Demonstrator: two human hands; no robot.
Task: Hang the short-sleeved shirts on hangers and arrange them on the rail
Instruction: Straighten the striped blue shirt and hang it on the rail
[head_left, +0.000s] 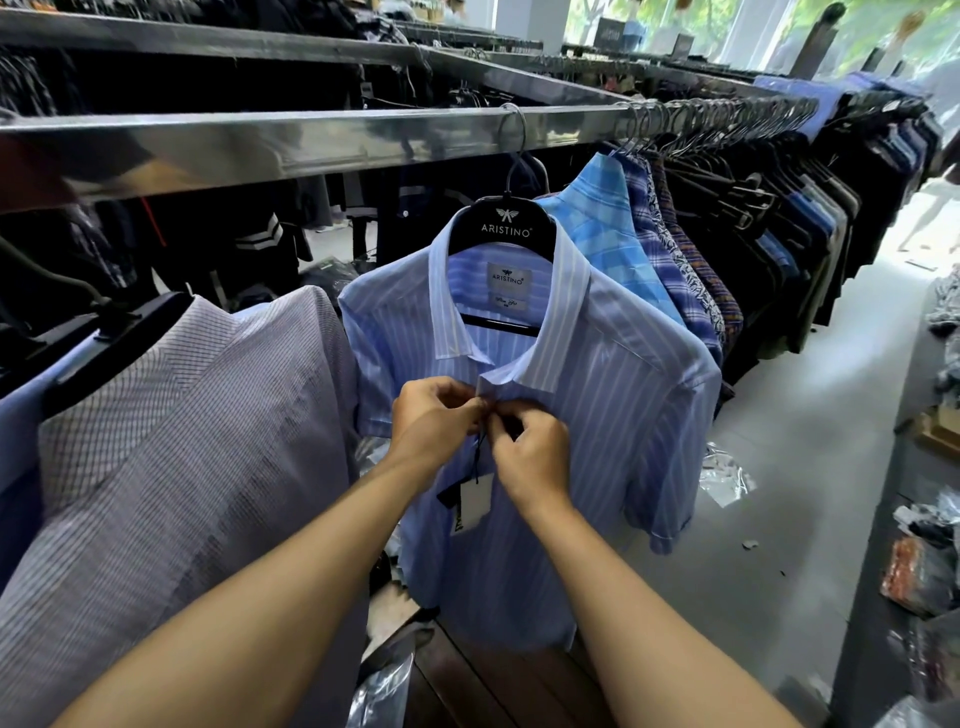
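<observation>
The blue striped short-sleeved shirt (597, 415) hangs on a black Aristino hanger (511, 223) hooked over the metal rail (260, 145), between a pale checked shirt (182, 441) on the left and a blue plaid shirt (608, 208) on the right. It looks thin, light and limp, likely to twist or slip off the hanger shoulders if tugged, so the stiffer collar and button placket are the best holds. The left hand (434, 415) and right hand (530, 457) both pinch the placket just under the collar. A swing tag (470, 501) on a black string dangles beneath the fingers and may snag; crumpled plastic bags (724, 473) litter the floor
</observation>
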